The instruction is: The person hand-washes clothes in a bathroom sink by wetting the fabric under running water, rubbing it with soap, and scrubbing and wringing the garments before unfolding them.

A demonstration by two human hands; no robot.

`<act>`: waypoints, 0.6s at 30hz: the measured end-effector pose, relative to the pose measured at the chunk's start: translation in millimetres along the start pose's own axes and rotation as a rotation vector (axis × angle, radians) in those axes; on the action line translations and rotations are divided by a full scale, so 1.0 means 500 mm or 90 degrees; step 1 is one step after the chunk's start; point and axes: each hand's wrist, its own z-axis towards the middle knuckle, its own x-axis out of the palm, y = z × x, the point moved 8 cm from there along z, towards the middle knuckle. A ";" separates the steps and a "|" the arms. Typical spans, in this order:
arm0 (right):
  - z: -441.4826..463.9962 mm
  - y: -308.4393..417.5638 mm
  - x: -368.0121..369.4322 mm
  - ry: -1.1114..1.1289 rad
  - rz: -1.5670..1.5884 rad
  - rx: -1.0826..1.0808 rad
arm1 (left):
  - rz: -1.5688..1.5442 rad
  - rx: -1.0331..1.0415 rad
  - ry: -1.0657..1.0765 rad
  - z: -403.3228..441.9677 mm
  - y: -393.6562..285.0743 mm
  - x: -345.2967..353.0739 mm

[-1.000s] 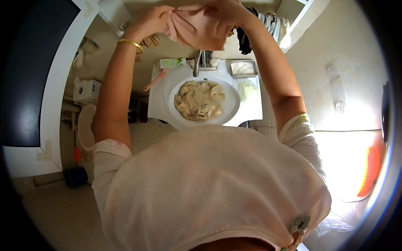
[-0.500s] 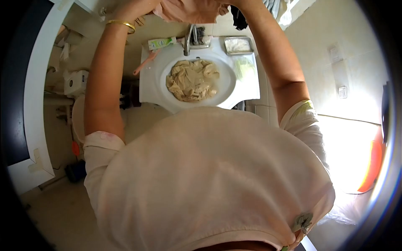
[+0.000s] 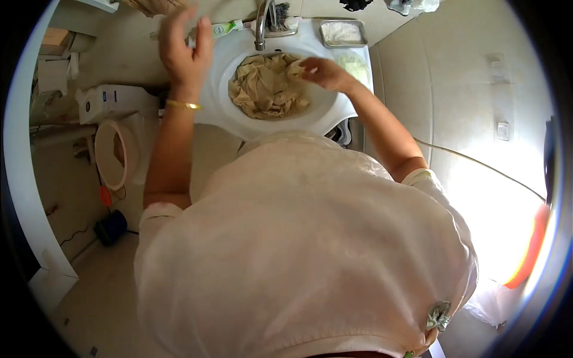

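A crumpled beige cloth (image 3: 262, 89) lies in the oval hollow of the white washbasin (image 3: 330, 113), with some cloudy water beside it. My right hand (image 3: 329, 75) reaches in from the right, its fingers closed on a raised fold at the cloth's right side. Over the basin's left edge, my left hand (image 3: 186, 56) is raised, slightly blurred, with thumb and fingers apart and nothing in it. A gold bangle (image 3: 184, 105) circles that wrist. The metal faucet (image 3: 261, 30) stands behind the cloth.
A green and white tube (image 3: 224, 28) lies on the basin's back left, and a metal soap dish (image 3: 342, 33) at back right. Tan fabric (image 3: 152, 6) hangs at the top left. A toilet (image 3: 113, 155) stands to the left; dark cloth (image 3: 356, 5) hangs at the top.
Both hands have come down from the pink cloth held up high; that cloth is no longer between them. My right hand has reached the beige cloth in the basin. The view has shifted.
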 end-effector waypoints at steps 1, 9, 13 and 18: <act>0.020 -0.075 0.044 0.019 -0.090 0.024 | -0.098 -0.186 0.022 -0.068 0.046 0.019; 0.035 -0.104 0.227 0.065 -0.423 0.161 | -0.149 -0.555 0.483 -0.540 0.143 0.160; 0.034 -0.129 0.238 -0.011 -0.233 0.194 | -0.053 -0.351 0.787 -0.604 0.105 0.197; 0.039 -0.147 0.198 -0.027 -0.197 0.144 | 0.123 -0.248 0.815 -0.651 0.100 0.215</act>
